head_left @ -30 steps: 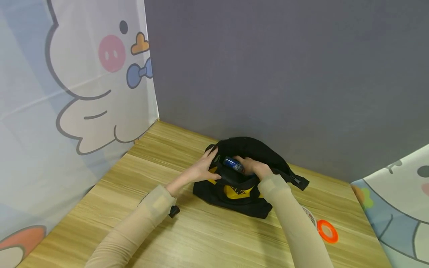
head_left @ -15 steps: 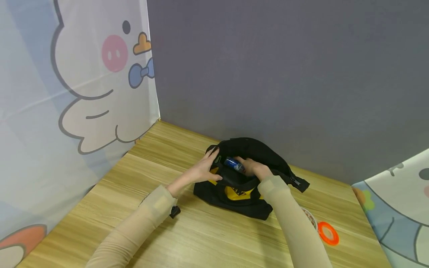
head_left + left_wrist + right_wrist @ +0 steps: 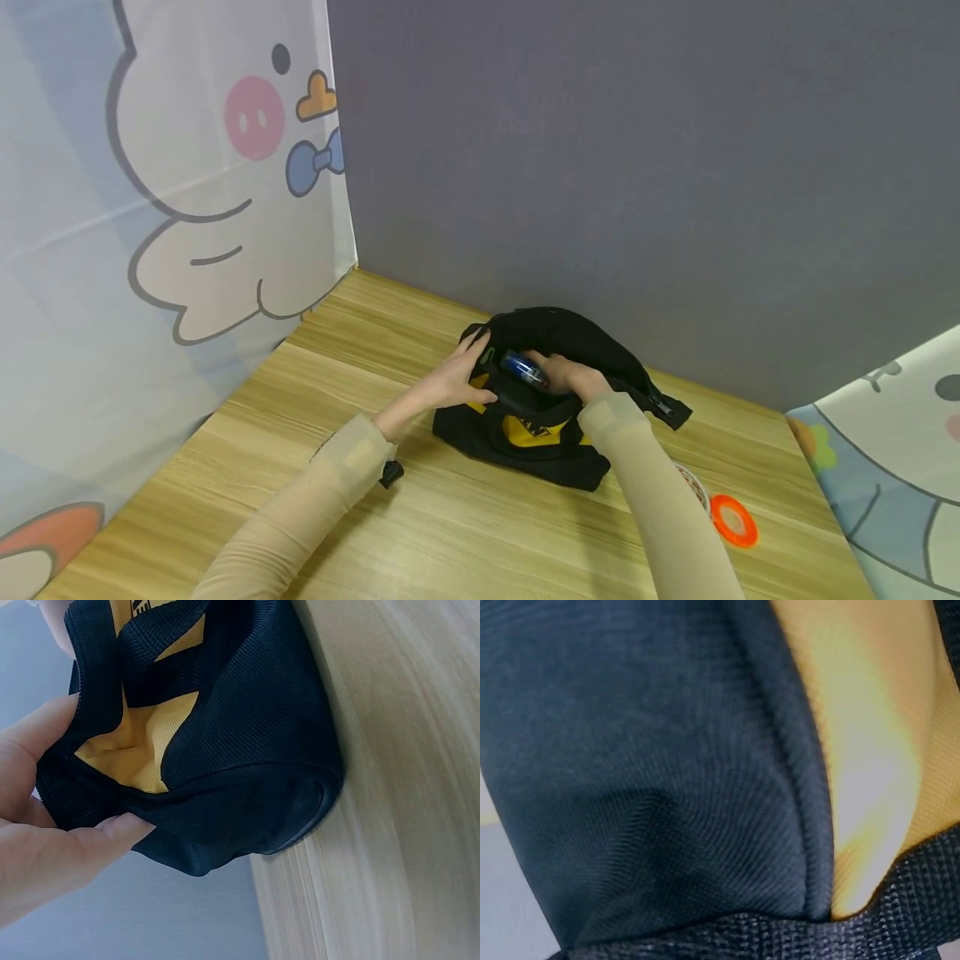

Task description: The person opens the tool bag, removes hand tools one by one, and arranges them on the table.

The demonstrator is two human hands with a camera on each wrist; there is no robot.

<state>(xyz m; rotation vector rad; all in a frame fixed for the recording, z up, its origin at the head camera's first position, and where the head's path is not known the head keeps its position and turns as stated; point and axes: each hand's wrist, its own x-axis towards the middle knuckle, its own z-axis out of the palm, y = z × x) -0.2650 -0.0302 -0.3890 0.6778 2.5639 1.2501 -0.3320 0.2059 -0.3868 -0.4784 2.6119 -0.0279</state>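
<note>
A black and yellow fabric tool bag point(image 3: 525, 467) stands on the table with its zipped mouth spread apart. My left hand point(image 3: 448, 385) touches the left end of the mouth, thumb and fingers spread wide. In the left wrist view the left hand's fingers point(image 3: 45, 727) lie against the zip edge and end of the bag point(image 3: 247, 720). My right hand point(image 3: 564, 375) reaches into the mouth and grips a shiny dark blue cylinder point(image 3: 523, 367); its lower end and some of my fingers are hidden. Only bag fabric point(image 3: 652, 750) shows in the right wrist view.
A round white-rimmed item point(image 3: 693, 483), partly behind the right sleeve, and an orange ring point(image 3: 733, 521) lie right of the bag on the wooden table point(image 3: 480, 533). A small black piece point(image 3: 391, 473) lies by the left sleeve. A grey panel point(image 3: 600, 167) stands behind.
The blue cylinder in my right hand has turned slightly, so its visible markings differ. Both hands and the bag stay almost where they were.
</note>
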